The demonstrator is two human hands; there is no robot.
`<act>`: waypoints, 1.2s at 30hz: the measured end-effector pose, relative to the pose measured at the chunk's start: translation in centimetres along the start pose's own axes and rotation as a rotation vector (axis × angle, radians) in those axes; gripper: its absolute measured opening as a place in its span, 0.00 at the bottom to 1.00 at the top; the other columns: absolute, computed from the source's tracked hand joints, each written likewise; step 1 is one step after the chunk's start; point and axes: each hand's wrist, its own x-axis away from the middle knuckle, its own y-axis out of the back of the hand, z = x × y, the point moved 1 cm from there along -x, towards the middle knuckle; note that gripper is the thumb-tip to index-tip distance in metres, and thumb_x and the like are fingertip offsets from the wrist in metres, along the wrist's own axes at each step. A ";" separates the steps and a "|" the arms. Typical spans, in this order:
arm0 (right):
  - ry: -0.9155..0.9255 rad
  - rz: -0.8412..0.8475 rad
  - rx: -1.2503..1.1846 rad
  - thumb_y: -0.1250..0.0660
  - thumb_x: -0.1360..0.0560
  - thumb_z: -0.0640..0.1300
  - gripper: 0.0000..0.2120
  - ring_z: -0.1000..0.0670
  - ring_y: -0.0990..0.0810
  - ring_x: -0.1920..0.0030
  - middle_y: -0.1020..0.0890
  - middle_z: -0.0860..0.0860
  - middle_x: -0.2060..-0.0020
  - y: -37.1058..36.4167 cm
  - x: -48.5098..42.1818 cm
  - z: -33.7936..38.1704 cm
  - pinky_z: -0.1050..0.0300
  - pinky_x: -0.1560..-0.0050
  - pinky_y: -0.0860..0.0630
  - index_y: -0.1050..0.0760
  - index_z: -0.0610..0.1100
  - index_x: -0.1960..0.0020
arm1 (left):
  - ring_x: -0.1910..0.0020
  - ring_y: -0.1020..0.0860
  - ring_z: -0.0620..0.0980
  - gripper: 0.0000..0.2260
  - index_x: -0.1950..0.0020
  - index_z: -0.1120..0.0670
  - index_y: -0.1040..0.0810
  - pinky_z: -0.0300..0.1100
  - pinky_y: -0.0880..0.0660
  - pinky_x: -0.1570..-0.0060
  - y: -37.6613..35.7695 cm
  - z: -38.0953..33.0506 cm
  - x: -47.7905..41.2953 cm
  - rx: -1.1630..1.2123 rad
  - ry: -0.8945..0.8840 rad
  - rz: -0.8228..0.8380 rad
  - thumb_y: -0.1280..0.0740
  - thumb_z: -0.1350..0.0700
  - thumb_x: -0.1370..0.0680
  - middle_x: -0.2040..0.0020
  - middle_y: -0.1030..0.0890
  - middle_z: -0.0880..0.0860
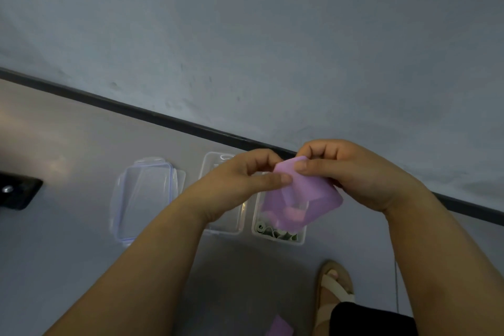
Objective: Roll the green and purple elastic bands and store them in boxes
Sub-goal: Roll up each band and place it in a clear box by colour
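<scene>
1. The purple band [302, 199] is a wide, flat, see-through strip. It is held in the air and hangs down over the right-hand box.
2. The left hand [245, 177] pinches its upper corner between thumb and curled fingers.
3. The right hand [354, 174] grips the same upper edge, thumb on the front.
4. Two clear boxes stand side by side on the floor [68, 131], near the edge along the dark skirting. The middle box [215, 166] is partly hidden by the left hand.
5. The right box [281, 240] holds coiled green bands [261, 228]; their number cannot be told.
6. A clear lid [141, 199] lies left of the boxes.
7. A second purple strip [279, 327] lies at the floor's near edge, beside a sandalled foot [334, 284].
</scene>
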 end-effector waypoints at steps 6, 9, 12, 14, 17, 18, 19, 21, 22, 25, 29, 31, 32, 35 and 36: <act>-0.023 -0.264 0.057 0.32 0.27 0.46 0.04 0.52 0.23 0.61 0.20 0.55 0.64 0.7 -1.3 -1.2 0.58 0.56 0.27 0.22 0.49 0.61 | 0.67 0.22 0.42 0.07 0.61 0.55 0.24 0.33 0.26 0.65 0.7 -0.3 -0.3 0.237 -0.015 -0.133 0.30 0.55 0.35 0.67 0.19 0.47; -0.016 -0.481 0.098 0.33 0.25 0.47 0.02 0.56 0.23 0.57 0.21 0.57 0.58 0.8 -1.9 -1.4 0.60 0.55 0.26 0.24 0.52 0.57 | 0.67 0.22 0.43 0.07 0.61 0.55 0.22 0.33 0.25 0.65 1.1 -0.4 -0.3 0.260 -0.031 -0.226 0.30 0.54 0.36 0.67 0.18 0.49; 0.044 -0.502 0.055 0.32 0.28 0.51 0.04 0.54 0.21 0.56 0.20 0.54 0.59 -0.1 -2.0 -0.9 0.58 0.52 0.24 0.24 0.52 0.57 | 0.65 0.21 0.45 0.09 0.60 0.54 0.21 0.39 0.25 0.61 1.5 0.1 -0.5 0.251 -0.020 -0.376 0.29 0.51 0.37 0.65 0.17 0.49; 0.107 -0.423 0.075 0.28 0.33 0.52 0.08 0.55 0.20 0.56 0.19 0.54 0.59 -1.3 -2.1 -0.5 0.60 0.52 0.23 0.24 0.54 0.56 | 0.63 0.20 0.45 0.11 0.59 0.55 0.20 0.40 0.24 0.60 1.5 0.3 -0.7 0.268 -0.013 -0.432 0.29 0.51 0.37 0.64 0.17 0.49; 0.191 -0.382 0.223 0.24 0.36 0.51 0.15 0.59 0.22 0.54 0.22 0.60 0.58 -3.0 -2.8 -0.5 0.66 0.53 0.24 0.27 0.58 0.54 | 0.61 0.20 0.47 0.13 0.56 0.57 0.20 0.42 0.21 0.57 1.3 0.1 -0.8 0.344 -0.006 -0.464 0.30 0.52 0.36 0.62 0.17 0.53; 0.219 -0.403 0.248 0.24 0.36 0.50 0.16 0.60 0.22 0.54 0.22 0.61 0.58 -3.3 -3.1 -0.6 0.68 0.53 0.25 0.28 0.58 0.54 | 0.61 0.20 0.48 0.13 0.56 0.58 0.20 0.42 0.21 0.56 1.3 0.0 -0.9 0.357 -0.007 -0.469 0.30 0.52 0.36 0.61 0.17 0.54; 0.244 -0.436 0.254 0.24 0.36 0.49 0.16 0.61 0.22 0.54 0.22 0.61 0.58 -3.5 -3.3 -0.6 0.71 0.54 0.26 0.29 0.58 0.55 | 0.60 0.19 0.49 0.13 0.56 0.58 0.19 0.42 0.21 0.56 1.2 0.0 -0.9 0.366 -0.012 -0.478 0.30 0.52 0.36 0.60 0.17 0.54; 0.286 -0.492 0.248 0.25 0.33 0.47 0.13 0.65 0.23 0.55 0.21 0.62 0.60 -3.5 -3.7 -0.6 0.74 0.55 0.28 0.28 0.58 0.56 | 0.60 0.20 0.49 0.12 0.58 0.56 0.19 0.43 0.21 0.55 1.2 0.0 -0.9 0.365 -0.024 -0.524 0.29 0.52 0.37 0.60 0.17 0.54; 0.300 -0.502 0.254 0.26 0.32 0.47 0.12 0.65 0.22 0.56 0.20 0.62 0.61 -3.5 -3.9 -0.6 0.75 0.56 0.28 0.27 0.58 0.57 | 0.59 0.20 0.50 0.11 0.58 0.55 0.18 0.45 0.21 0.54 1.3 0.1 -0.9 0.354 -0.027 -0.556 0.29 0.52 0.37 0.60 0.17 0.54; 0.298 -0.475 0.297 0.29 0.29 0.47 0.03 0.61 0.22 0.61 0.19 0.59 0.62 -3.7 -4.2 -0.5 0.71 0.58 0.26 0.21 0.52 0.55 | 0.60 0.20 0.50 0.11 0.60 0.55 0.19 0.46 0.22 0.53 1.6 0.1 -1.0 0.349 -0.017 -0.621 0.28 0.52 0.38 0.62 0.18 0.53; 0.296 -0.446 0.277 0.31 0.27 0.47 0.01 0.59 0.21 0.60 0.19 0.58 0.62 -3.6 -4.3 -0.4 0.69 0.57 0.26 0.20 0.52 0.57 | 0.61 0.21 0.50 0.09 0.60 0.57 0.22 0.47 0.22 0.52 2.0 0.2 -0.8 0.276 0.006 -0.661 0.26 0.55 0.35 0.62 0.19 0.55; 0.272 -0.421 0.231 0.32 0.27 0.47 0.02 0.58 0.21 0.59 0.18 0.55 0.62 -3.3 -4.2 -0.3 0.65 0.56 0.24 0.21 0.52 0.59 | 0.60 0.22 0.47 0.10 0.56 0.55 0.24 0.40 0.23 0.55 2.2 0.4 -0.8 0.119 -0.013 -0.669 0.26 0.55 0.31 0.59 0.19 0.52; 0.257 -0.401 0.200 0.32 0.27 0.47 0.02 0.57 0.20 0.59 0.18 0.54 0.62 -3.1 -4.2 -0.3 0.64 0.56 0.23 0.21 0.51 0.59 | 0.59 0.22 0.45 0.10 0.53 0.53 0.24 0.36 0.24 0.56 2.3 0.4 -0.8 0.060 -0.029 -0.655 0.27 0.54 0.30 0.56 0.20 0.50; 0.234 -0.337 0.127 0.33 0.26 0.44 0.03 0.60 0.21 0.61 0.18 0.54 0.63 -2.9 -4.1 -0.3 0.66 0.56 0.24 0.22 0.49 0.58 | 0.53 0.20 0.46 0.09 0.47 0.51 0.22 0.37 0.24 0.51 2.3 0.1 -0.7 0.046 -0.060 -0.540 0.30 0.57 0.27 0.52 0.18 0.50; 0.228 -0.329 0.114 0.33 0.26 0.44 0.03 0.61 0.21 0.62 0.18 0.55 0.63 -2.9 -4.1 -0.4 0.66 0.57 0.24 0.22 0.49 0.59 | 0.54 0.20 0.47 0.06 0.49 0.52 0.20 0.38 0.24 0.51 2.2 -0.1 -0.6 0.040 -0.064 -0.508 0.31 0.58 0.26 0.54 0.17 0.52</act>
